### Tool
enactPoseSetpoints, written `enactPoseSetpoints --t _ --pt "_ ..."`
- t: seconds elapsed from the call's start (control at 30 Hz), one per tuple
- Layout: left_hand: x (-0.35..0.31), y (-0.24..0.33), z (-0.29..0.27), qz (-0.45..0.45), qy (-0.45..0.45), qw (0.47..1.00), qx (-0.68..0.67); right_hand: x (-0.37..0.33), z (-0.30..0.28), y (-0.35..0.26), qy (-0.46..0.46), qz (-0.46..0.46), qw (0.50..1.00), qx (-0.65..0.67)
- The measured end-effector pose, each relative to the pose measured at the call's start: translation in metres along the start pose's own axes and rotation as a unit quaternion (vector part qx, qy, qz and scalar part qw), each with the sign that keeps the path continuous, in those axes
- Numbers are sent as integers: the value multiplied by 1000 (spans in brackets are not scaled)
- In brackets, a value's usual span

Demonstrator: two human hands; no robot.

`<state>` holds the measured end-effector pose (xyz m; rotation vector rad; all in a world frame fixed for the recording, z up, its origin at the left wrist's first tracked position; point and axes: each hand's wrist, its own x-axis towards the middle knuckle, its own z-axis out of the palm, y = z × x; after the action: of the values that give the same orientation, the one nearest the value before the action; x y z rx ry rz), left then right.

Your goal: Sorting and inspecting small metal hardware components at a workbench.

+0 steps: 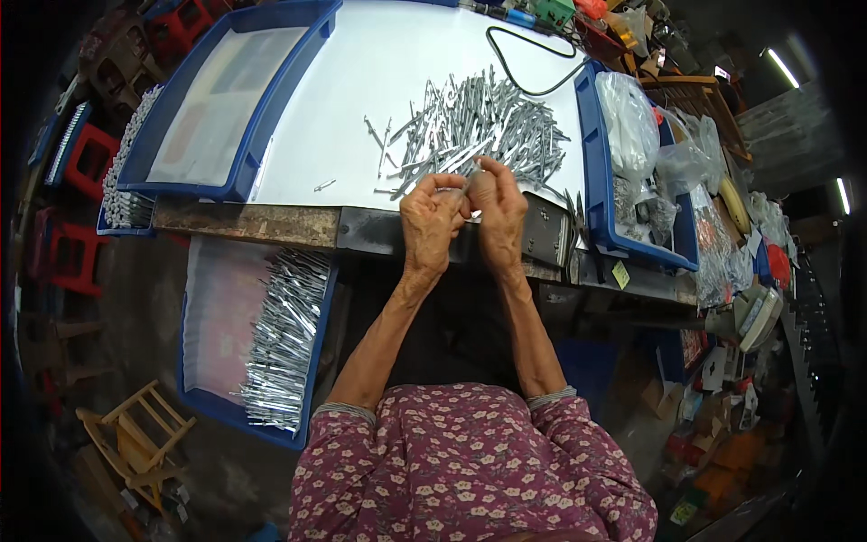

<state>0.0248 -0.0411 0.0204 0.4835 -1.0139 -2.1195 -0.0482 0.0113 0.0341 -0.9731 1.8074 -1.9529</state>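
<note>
Both hands meet at the table's front edge, just before a pile of slim silvery metal pieces [492,113]. My left hand [432,217] is closed, its thumb and fingers pinched together at the tips. Close against it, my right hand [499,212] is closed in a pinch too. A sliver of a slim metal piece [466,187] shows between the fingertips; the fingers hide most of it. One short loose metal piece [324,185] lies apart on the white tabletop [325,117], left of the pile.
Left on the table stands a blue tray [244,163] with a pale liner. Below the edge, another blue tray [194,388] holds many metal pieces [287,352]. At right, a blue bin [601,199] holds plastic bags, with pliers [578,221] beside it. A black cable loop [533,86] lies behind.
</note>
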Motion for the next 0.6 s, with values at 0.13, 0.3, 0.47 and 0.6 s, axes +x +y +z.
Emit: enactPoseSetpoints --t 0.13,0.3,0.47,0.6 --pt "0 4 -3 0 -21 1000 -20 1 -5 7 -31 45 995 88" --pt "1 0 -2 -5 0 1000 -30 3 -5 9 2 49 994 94" --pt "1 -2 -9 26 13 999 17 -1 4 7 -18 21 999 30" --pt "2 -5 -5 38 18 999 30 4 3 14 -15 -18 1000 0"
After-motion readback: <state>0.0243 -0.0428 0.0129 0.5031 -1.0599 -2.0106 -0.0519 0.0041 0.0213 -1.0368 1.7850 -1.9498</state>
